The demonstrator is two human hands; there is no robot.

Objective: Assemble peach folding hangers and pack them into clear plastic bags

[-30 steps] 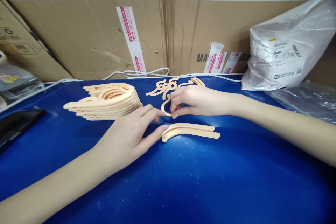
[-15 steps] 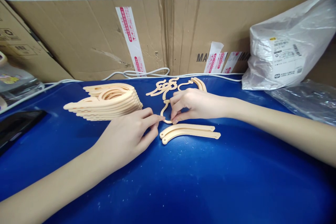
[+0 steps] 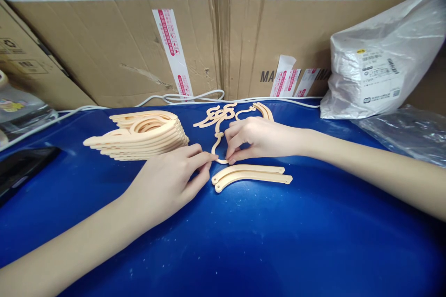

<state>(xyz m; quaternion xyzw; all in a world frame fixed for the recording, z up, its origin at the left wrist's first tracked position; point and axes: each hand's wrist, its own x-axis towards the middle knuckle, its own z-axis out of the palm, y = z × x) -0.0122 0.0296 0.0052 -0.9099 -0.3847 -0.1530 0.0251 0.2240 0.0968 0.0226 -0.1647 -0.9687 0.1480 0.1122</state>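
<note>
A cream plastic hanger hook (image 3: 213,147) lies on the blue table between my two hands. My right hand (image 3: 249,139) pinches the near end of its curve between thumb and fingers. From the left, my left hand (image 3: 177,171) has its fingertips on the same curve, with the other fingers bent in. Just nearer to me, two curved hanger arms (image 3: 251,177) rest side by side, with small holes at their rounded ends. A stack of cream folding hangers (image 3: 142,134) stands beyond my left hand.
More loose hooks (image 3: 218,115) and curved arms (image 3: 265,111) lie at the back, partly behind my right hand. A white cable (image 3: 195,97) runs along the cardboard boxes (image 3: 114,46). A plastic-wrapped parcel (image 3: 365,69) sits back right; a dark phone-like object (image 3: 28,169) lies left.
Both hands stay in place at the hook. The hook's far end has tilted slightly to the left.
</note>
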